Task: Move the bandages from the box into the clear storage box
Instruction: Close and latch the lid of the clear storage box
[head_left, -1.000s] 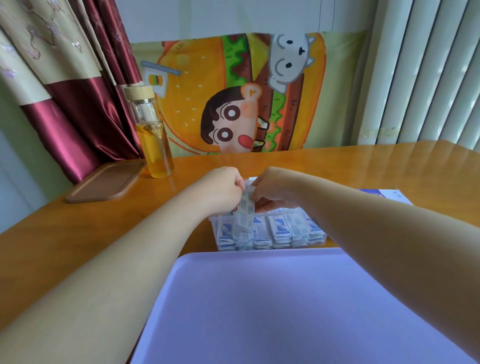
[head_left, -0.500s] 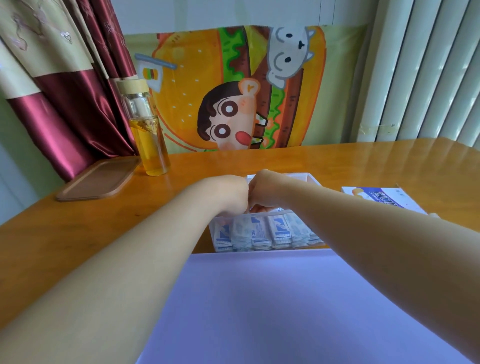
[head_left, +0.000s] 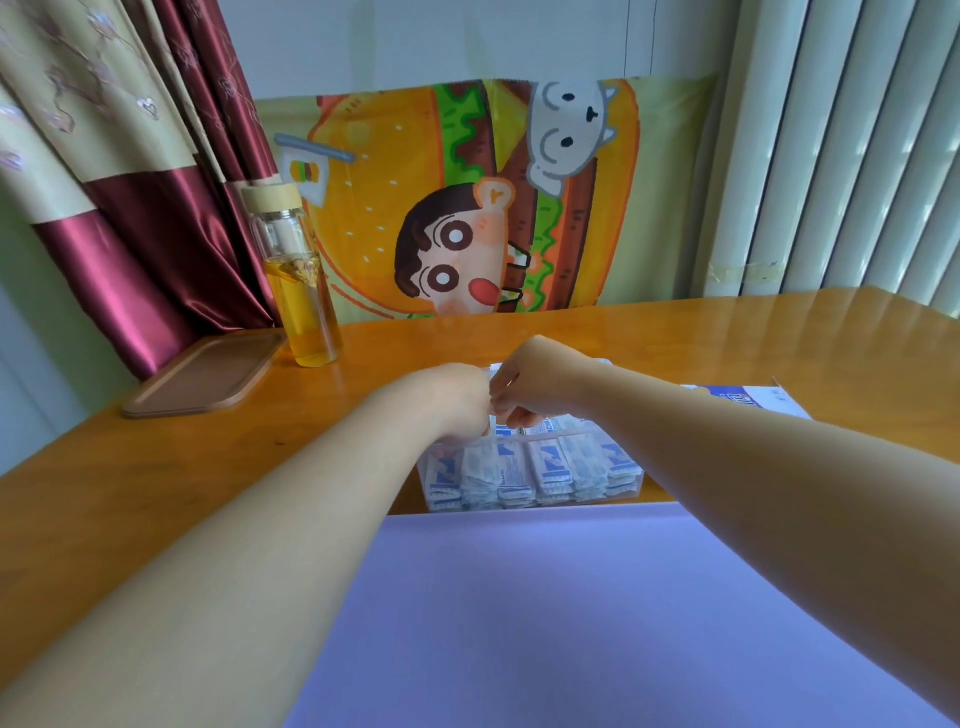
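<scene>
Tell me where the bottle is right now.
In the head view, the bottle stands upright at the far left of the table. It is just right of the brown tray and in front of the red curtain.

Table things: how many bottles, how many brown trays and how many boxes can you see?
Bottles: 1, the glass bottle
Brown trays: 1, the brown tray
Boxes: 2, the clear storage box and the bandage carton
Total: 4

Single head view, wide-angle, looking forward and down across table (head_left: 727, 338) toward wall, forearms close.
</scene>
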